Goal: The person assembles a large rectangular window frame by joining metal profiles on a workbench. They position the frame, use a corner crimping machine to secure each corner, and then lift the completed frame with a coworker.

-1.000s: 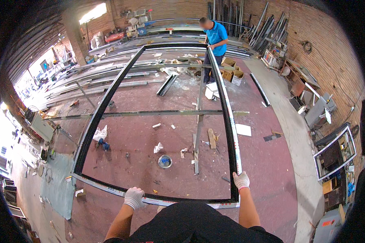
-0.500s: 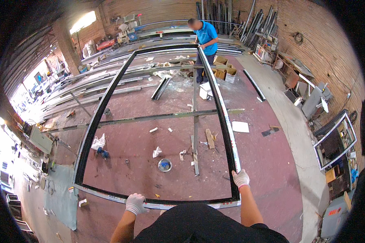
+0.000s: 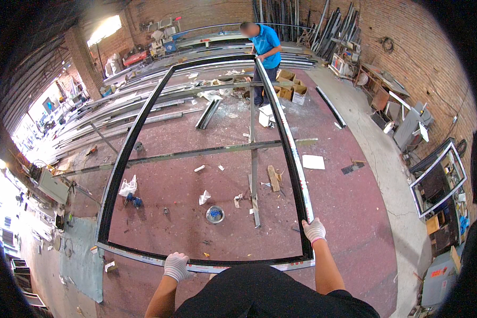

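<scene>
A large rectangular window frame [image 3: 297, 169], black inside with a pale film-covered outer edge, stretches out in front of me. Its near bar passes close to my body. My left hand [image 3: 177, 266], in a striped white glove, is closed round that near bar left of my middle. On the right side bar, just above the near corner, my gloved right hand [image 3: 314, 230] is closed too. At the far end a co-worker in a blue shirt [image 3: 266, 41] has hands at the far right corner. Metal support bars [image 3: 196, 152] show through the opening, below the frame.
On the red floor are a round bowl with blue items [image 3: 215, 214], a white plastic bag [image 3: 128, 186], a blue power tool [image 3: 134, 200] and a wooden piece [image 3: 273, 178]. Long metal profiles [image 3: 85, 127] lie at left. Cardboard boxes [image 3: 291, 87] stand near the co-worker.
The view has shifted slightly, and the far end of the frame with the co-worker sits a little further left and higher. Both my hands keep their holds.
</scene>
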A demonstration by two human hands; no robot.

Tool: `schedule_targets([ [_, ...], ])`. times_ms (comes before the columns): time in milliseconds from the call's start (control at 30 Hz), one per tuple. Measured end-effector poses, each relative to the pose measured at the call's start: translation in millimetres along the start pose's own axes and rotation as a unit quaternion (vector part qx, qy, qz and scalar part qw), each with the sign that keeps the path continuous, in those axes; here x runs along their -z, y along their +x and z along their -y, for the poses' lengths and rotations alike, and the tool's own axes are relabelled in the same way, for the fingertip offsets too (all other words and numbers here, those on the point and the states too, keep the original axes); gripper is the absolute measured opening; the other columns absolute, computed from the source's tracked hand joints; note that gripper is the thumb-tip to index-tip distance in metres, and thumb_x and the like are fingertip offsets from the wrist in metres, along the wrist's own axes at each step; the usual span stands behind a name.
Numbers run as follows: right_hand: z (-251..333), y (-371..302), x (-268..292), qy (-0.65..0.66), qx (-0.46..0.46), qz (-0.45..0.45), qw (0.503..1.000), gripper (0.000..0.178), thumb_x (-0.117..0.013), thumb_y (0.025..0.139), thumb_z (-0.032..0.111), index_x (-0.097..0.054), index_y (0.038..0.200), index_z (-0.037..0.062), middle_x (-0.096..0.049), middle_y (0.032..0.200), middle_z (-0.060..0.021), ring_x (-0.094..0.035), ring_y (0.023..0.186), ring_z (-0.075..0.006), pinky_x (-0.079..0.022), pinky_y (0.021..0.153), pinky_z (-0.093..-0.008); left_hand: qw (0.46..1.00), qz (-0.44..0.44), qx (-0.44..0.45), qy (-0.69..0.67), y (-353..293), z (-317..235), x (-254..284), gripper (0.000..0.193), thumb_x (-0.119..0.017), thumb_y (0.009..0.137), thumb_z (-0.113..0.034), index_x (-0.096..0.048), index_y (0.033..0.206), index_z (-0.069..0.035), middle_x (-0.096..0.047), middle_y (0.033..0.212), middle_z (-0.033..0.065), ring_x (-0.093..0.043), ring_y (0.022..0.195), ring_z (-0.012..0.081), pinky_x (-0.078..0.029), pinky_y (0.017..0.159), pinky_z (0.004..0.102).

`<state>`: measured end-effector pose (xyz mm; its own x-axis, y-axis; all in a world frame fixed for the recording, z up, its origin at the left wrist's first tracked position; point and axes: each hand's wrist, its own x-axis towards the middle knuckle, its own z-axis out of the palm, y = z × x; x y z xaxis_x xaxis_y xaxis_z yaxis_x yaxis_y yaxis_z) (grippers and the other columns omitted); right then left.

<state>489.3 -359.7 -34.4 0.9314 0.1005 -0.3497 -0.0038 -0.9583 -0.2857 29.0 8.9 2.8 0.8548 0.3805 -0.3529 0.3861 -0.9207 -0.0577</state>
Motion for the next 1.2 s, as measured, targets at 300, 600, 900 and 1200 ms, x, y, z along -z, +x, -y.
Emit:
schedule_targets([
  [300,3.5,-0.5,5.6,-0.014,0.003,0.007,1.0,0.07,-0.068,0.097,0.061,-0.062,0.126,-0.003,-0.076,0.118,-0.0287,-0.074,0.114,-0.0435,-0.057,0.1,-0.0502,1.0,-0.027,-0.002,0.002,1.2,2.9,-7.9,0.046,-0.085,0.068,-0.059,-0.079,0.091,-0.019,-0.075,0.097,0.0064,-0.071,0.098,0.0283,-0.058,0.091,0.0433],
  [600,1.4,-0.8,7.5,-0.013,0.005,0.009,1.0,0.071,-0.068,0.096,0.061,-0.062,0.124,-0.0032,-0.075,0.118,-0.0297,-0.074,0.114,-0.0433,-0.057,0.099,-0.0501,0.999,-0.052,-0.014,-0.011,2.6,5.0,-15.2,0.044,-0.085,0.067,-0.059,-0.079,0.083,-0.018,-0.074,0.091,0.0075,-0.072,0.093,0.0299,-0.059,0.085,0.045],
  [900,1.5,-1.1,7.4,0.003,-0.01,0.002,1.0,0.07,-0.071,0.093,0.063,-0.066,0.121,-0.0011,-0.075,0.119,-0.0297,-0.072,0.117,-0.0447,-0.056,0.101,-0.0507,0.999,-0.032,-0.007,-0.002,3.6,5.3,-16.1,0.052,-0.086,0.066,-0.062,-0.079,0.091,-0.017,-0.075,0.095,0.0084,-0.072,0.096,0.0296,-0.059,0.088,0.0441],
  [1200,1.6,-3.3,10.1,-0.004,-0.002,0.009,1.0,0.071,-0.07,0.095,0.062,-0.064,0.125,-0.002,-0.075,0.12,-0.0282,-0.073,0.116,-0.0432,-0.057,0.102,-0.0488,1.0,-0.005,0.0,0.005,4.8,4.0,-18.1,0.053,-0.085,0.068,-0.063,-0.078,0.092,-0.016,-0.075,0.1,0.0084,-0.071,0.101,0.0289,-0.058,0.093,0.0431],
])
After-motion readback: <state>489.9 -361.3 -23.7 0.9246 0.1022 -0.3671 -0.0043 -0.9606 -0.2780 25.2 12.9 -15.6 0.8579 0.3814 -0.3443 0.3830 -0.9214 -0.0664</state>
